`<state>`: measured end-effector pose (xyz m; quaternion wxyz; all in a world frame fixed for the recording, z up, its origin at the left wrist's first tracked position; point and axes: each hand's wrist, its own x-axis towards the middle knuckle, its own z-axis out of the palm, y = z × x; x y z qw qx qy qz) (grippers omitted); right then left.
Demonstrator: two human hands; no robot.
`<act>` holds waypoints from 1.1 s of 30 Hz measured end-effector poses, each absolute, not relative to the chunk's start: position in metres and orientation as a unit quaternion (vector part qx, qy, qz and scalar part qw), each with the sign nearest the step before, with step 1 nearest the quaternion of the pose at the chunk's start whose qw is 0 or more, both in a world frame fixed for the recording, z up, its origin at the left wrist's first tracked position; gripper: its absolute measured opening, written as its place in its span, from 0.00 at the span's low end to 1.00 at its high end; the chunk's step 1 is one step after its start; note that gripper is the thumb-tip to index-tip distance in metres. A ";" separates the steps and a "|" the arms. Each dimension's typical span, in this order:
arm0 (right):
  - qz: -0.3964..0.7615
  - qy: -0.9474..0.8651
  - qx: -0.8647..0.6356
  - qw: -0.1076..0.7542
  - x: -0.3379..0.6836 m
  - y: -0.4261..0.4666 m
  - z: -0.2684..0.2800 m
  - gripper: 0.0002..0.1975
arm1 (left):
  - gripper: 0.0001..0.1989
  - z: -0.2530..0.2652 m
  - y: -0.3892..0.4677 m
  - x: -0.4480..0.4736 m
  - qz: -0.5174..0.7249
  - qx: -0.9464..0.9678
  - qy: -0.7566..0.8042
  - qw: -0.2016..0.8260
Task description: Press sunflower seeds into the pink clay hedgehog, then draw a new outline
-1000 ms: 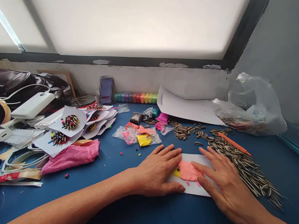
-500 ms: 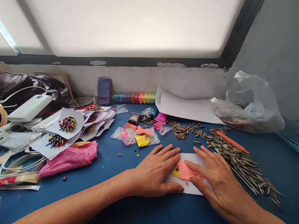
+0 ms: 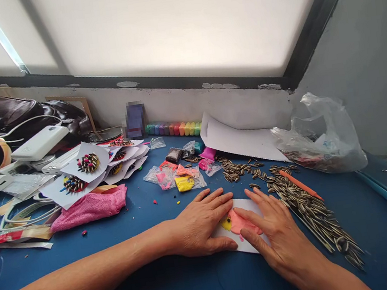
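A small sheet of white paper [image 3: 246,247] lies on the blue table between my hands. Flattened salmon-pink clay [image 3: 241,225] covers its middle, and a yellow clay piece [image 3: 226,224] with a dark dot adjoins it on the left. My left hand [image 3: 204,223] rests flat across the paper's left edge, fingers stretched out. My right hand [image 3: 281,231] is spread over the right part, with its index finger on or just above the pink clay. The right hand hides part of the clay and the paper's right edge.
Striped sunflower seeds [image 3: 307,210] are heaped at the right, with an orange stick-like tool [image 3: 302,185] on them. Small clay packets [image 3: 184,183] lie beyond my hands. Papers decorated with seeds [image 3: 73,185] and a pink cloth [image 3: 90,208] are at left. A plastic bag [image 3: 326,140] stands back right.
My right hand has shifted slightly left over the pink clay, its thumb and index finger moving a little. My left hand stays in place on the paper.
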<state>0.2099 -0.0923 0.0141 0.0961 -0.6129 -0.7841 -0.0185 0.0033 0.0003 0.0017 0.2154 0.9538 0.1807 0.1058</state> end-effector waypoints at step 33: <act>-0.070 -0.757 -0.639 0.119 0.235 -0.125 0.008 0.22 | 0.40 0.001 0.000 0.001 0.103 0.956 0.180 0.209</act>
